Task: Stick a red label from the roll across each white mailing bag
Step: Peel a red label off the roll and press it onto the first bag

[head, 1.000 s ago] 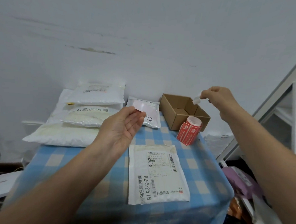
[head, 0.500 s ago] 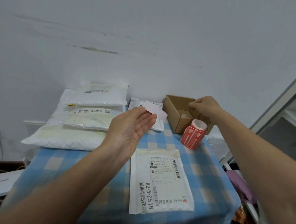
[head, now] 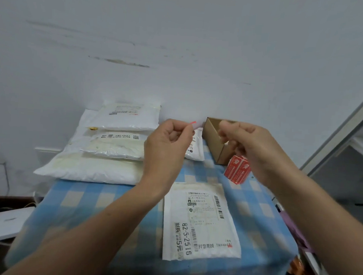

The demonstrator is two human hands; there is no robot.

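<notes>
While the box [head: 213, 139] stands open at the back of the table [head: 67, 205], the right hand [head: 253, 149] covers most of its inside, so what it holds cannot be told. Half a second ago the left hand [head: 165, 149] lay open, palm up, with the label [head: 193, 123] on its fingers, and the right hand was at the box rim. Now the left thumb and forefinger pinch the label, red edge up, in the air above the table. The right hand has come across near it, fingers curled; whether they grip anything cannot be told. The roll [head: 236, 170] sits just in front of the box, partly behind the right hand. One bag [head: 201, 222] lies flat near the front edge. A pile [head: 113, 146] of bags fills the back left, and a small bag [head: 196, 153] is half hidden behind the left hand. A white device [head: 3, 224] lies low at the left.
</notes>
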